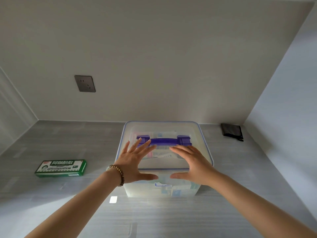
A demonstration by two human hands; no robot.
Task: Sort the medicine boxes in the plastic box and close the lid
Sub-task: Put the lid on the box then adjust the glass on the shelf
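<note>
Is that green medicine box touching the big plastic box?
Apart. The head view shows the green medicine box lying on the counter left of the plastic box, with bare grey counter between them.

The plastic box (163, 188) stands on the desk (68, 212) near the back wall, its lid (202, 143) on top. Both hands lie flat on the lid: left hand (135, 162), right hand (193, 162). A medicine box (60, 168) lies left of it; a pouch (231, 131) sits in the back-right corner.
</note>
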